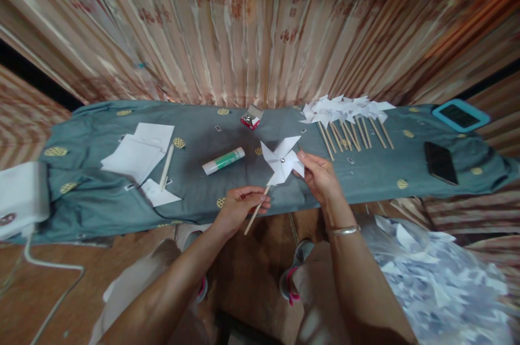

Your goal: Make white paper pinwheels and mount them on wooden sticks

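Observation:
A white paper pinwheel (283, 160) with a silver pin at its centre is held up above the front edge of the cloth-covered table. My left hand (244, 204) is closed around its thin wooden stick (252, 219), below the blades. At the right, my right hand (320, 174) pinches the edge of one paper blade between thumb and fingers. A green and white glue stick (224, 161) lies on the cloth to the left of the pinwheel. Behind it stands a small open red box (251, 118) with shiny pins inside.
Several pinwheels (345, 109) lie in a row at the back right. White paper sheets (142, 151) and a pale pencil-like stick (166, 167) are on the left. A blue-framed tablet (461, 115) and phone (441, 162) lie right. A plastic bag of pinwheels (439, 280) sits below.

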Demonstrator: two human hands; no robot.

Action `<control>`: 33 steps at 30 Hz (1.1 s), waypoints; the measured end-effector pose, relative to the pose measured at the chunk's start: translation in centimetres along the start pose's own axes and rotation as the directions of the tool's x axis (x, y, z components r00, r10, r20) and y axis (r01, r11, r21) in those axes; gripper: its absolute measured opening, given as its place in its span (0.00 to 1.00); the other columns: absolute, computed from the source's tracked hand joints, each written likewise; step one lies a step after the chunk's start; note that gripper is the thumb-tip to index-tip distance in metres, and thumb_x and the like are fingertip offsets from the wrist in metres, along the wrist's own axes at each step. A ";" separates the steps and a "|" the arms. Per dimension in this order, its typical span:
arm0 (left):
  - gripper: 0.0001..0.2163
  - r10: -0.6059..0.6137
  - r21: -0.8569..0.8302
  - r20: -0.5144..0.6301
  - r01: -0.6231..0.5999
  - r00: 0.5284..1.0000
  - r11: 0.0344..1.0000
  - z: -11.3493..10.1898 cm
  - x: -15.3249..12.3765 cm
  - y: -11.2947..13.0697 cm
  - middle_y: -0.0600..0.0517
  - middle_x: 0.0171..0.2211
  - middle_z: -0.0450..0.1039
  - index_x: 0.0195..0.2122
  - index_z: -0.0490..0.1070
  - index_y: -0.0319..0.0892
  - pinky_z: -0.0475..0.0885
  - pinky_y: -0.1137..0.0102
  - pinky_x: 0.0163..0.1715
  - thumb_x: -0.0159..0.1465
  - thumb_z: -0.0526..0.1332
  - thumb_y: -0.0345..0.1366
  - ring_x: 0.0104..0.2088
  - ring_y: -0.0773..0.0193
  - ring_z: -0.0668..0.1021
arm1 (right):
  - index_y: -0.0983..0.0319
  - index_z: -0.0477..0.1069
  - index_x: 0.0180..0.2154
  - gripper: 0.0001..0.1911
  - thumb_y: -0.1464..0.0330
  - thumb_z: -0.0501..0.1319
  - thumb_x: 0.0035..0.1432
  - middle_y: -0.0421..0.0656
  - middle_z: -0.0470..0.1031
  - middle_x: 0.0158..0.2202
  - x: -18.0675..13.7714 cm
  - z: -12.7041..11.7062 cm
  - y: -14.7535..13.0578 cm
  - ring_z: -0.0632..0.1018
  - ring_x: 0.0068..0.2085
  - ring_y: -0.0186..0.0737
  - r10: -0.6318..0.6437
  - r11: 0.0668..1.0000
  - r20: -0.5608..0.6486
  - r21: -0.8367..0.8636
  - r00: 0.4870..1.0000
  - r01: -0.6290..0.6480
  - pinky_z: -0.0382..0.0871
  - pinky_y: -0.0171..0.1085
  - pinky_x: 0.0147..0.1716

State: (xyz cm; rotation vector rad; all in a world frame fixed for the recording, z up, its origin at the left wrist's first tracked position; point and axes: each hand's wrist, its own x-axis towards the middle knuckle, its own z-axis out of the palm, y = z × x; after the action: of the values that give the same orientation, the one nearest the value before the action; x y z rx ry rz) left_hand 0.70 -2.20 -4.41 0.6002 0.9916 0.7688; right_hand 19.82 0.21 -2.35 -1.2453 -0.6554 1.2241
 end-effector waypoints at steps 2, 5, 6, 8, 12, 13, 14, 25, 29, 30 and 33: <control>0.14 0.004 0.005 -0.006 -0.004 1.000 1.000 0.0 0.0 0.0 0.48 0.25 0.79 0.30 0.76 0.34 0.75 0.71 0.26 0.43 0.74 0.33 0.24 0.64 0.79 | 0.60 0.77 0.23 0.19 0.55 0.75 0.32 0.40 0.79 0.23 0.0 0.0 0.1 0.76 0.24 0.36 0.006 1.000 0.008 0.010 1.000 -0.006 0.71 0.35 0.25; 0.14 0.007 0.007 -0.021 -0.007 1.000 1.000 0.1 -0.1 0.1 0.47 0.25 0.79 0.30 0.76 0.34 0.75 0.71 0.26 0.43 0.73 0.34 0.24 0.64 0.79 | 0.61 0.77 0.24 0.18 0.55 0.75 0.34 0.41 0.80 0.23 -0.1 0.1 0.1 0.77 0.25 0.38 0.020 0.999 0.029 0.030 0.999 -0.021 0.71 0.35 0.25; 0.14 0.007 0.006 -0.025 -0.007 1.000 1.000 0.1 -0.1 0.2 0.47 0.25 0.79 0.30 0.76 0.34 0.75 0.71 0.26 0.44 0.73 0.33 0.24 0.64 0.79 | 0.61 0.78 0.25 0.18 0.56 0.75 0.34 0.41 0.80 0.23 -0.1 0.1 0.2 0.77 0.25 0.38 0.026 0.999 0.033 0.036 0.999 -0.027 0.70 0.35 0.25; 0.14 0.010 0.004 -0.030 -0.010 0.999 1.000 0.1 -0.1 0.2 0.47 0.25 0.79 0.31 0.76 0.34 0.76 0.71 0.27 0.44 0.73 0.33 0.24 0.64 0.79 | 0.61 0.78 0.25 0.19 0.56 0.75 0.33 0.40 0.79 0.22 -0.2 0.2 0.3 0.76 0.23 0.36 0.039 0.998 0.034 0.048 0.999 -0.040 0.70 0.34 0.24; 0.13 0.023 -0.009 -0.040 -0.023 0.999 1.000 0.1 0.0 0.2 0.47 0.25 0.79 0.30 0.76 0.34 0.76 0.71 0.27 0.44 0.73 0.33 0.24 0.64 0.79 | 0.61 0.78 0.25 0.18 0.56 0.75 0.34 0.39 0.78 0.22 -0.2 0.4 0.5 0.75 0.22 0.32 0.056 0.997 0.039 0.057 0.998 -0.059 0.68 0.32 0.24; 0.13 0.025 -0.016 -0.041 -0.025 0.999 1.000 0.1 0.0 0.2 0.48 0.25 0.79 0.30 0.76 0.34 0.76 0.71 0.27 0.44 0.73 0.33 0.24 0.64 0.79 | 0.61 0.77 0.25 0.17 0.57 0.75 0.34 0.39 0.78 0.22 -0.2 0.4 0.6 0.74 0.22 0.31 0.059 0.996 0.042 0.060 0.997 -0.062 0.69 0.31 0.24; 0.13 0.027 -0.023 -0.040 -0.028 0.999 0.999 0.1 0.1 0.1 0.48 0.25 0.79 0.30 0.76 0.34 0.76 0.71 0.27 0.44 0.73 0.33 0.24 0.65 0.79 | 0.61 0.77 0.25 0.17 0.57 0.75 0.34 0.38 0.78 0.22 -0.2 0.5 0.6 0.74 0.22 0.31 0.064 0.996 0.044 0.062 0.997 -0.067 0.69 0.31 0.25; 0.13 0.055 -0.043 -0.051 -0.058 0.997 0.997 0.1 0.1 0.3 0.48 0.24 0.79 0.29 0.76 0.34 0.76 0.71 0.27 0.43 0.73 0.32 0.24 0.64 0.79 | 0.62 0.77 0.23 0.19 0.57 0.76 0.30 0.35 0.73 0.19 -0.6 1.1 0.8 0.72 0.22 0.26 0.114 0.992 0.033 0.043 0.993 -0.115 0.68 0.27 0.25; 0.12 0.056 -0.040 -0.056 -0.058 0.997 0.998 0.1 0.1 0.3 0.48 0.25 0.79 0.30 0.76 0.34 0.76 0.70 0.27 0.45 0.73 0.31 0.24 0.64 0.79 | 0.62 0.77 0.22 0.19 0.56 0.76 0.29 0.35 0.72 0.17 -0.6 1.2 0.9 0.71 0.21 0.25 0.103 0.994 0.030 0.030 0.994 -0.104 0.69 0.26 0.24; 0.12 0.055 -0.039 -0.058 -0.057 0.997 0.998 0.1 0.1 0.3 0.48 0.25 0.79 0.30 0.76 0.34 0.76 0.70 0.27 0.45 0.73 0.31 0.24 0.64 0.79 | 0.62 0.77 0.22 0.19 0.56 0.76 0.28 0.35 0.72 0.17 -0.6 1.2 0.9 0.71 0.21 0.26 0.103 0.994 0.030 0.025 0.994 -0.103 0.69 0.27 0.24; 0.12 0.055 -0.046 -0.061 -0.057 0.997 0.997 0.1 0.1 0.4 0.48 0.24 0.79 0.30 0.76 0.35 0.76 0.70 0.27 0.45 0.73 0.31 0.24 0.64 0.79 | 0.62 0.78 0.23 0.19 0.56 0.76 0.29 0.36 0.74 0.18 -0.8 1.3 1.0 0.72 0.21 0.26 0.107 0.994 0.033 0.009 0.994 -0.107 0.70 0.27 0.24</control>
State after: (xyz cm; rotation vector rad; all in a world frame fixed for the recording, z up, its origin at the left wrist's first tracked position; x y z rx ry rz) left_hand 0.71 -1.94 -4.14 0.5680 1.0120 0.8622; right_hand 18.10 -0.19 -2.74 -1.2671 -0.6118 1.3372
